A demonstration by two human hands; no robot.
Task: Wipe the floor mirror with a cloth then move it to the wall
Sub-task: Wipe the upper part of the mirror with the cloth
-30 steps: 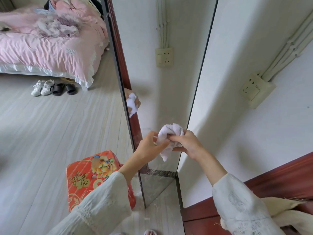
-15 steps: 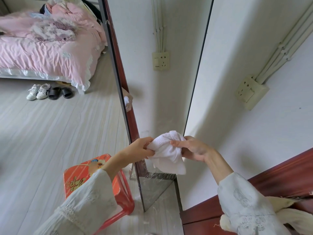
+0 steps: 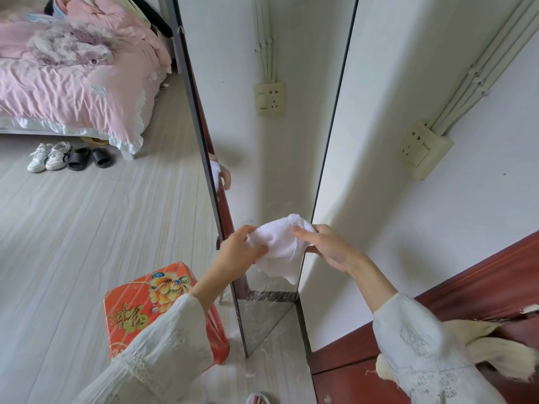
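In front of the tall frameless floor mirror point(image 3: 277, 158), which stands upright on the pale plank floor point(image 3: 87, 228) close beside the white wall point(image 3: 437, 214), a person holds a white terry cloth point(image 3: 280, 246) bunched between both hands. The left hand point(image 3: 242, 252) pinches the cloth's left side with thumb and curled fingers; the right hand point(image 3: 326, 246) grips its right side, the fingers partly hidden behind the fabric, and a loose corner hangs down below them. Whether the cloth touches the glass cannot be told. The mirror's top runs out of the frame, and its lower part looks streaked and dusty. The glass reflects a beige wall socket point(image 3: 269, 98), and a sliver of a hand with the cloth shows at its left edge. A second beige socket point(image 3: 423, 150) sits on the wall itself, cables rising from it out of view. Just left of the mirror's foot stands a red stool with a gold-and-flower print point(image 3: 145, 304), partly covered by the left white sleeve point(image 3: 163, 354). Farther back, a bed with a pink ruffled cover point(image 3: 73, 83) is cut off at the top and left, with white sneakers point(image 3: 48, 156) and dark slippers point(image 3: 90, 158) beside it. A dark red wooden skirting point(image 3: 466, 290) runs along the wall's base.
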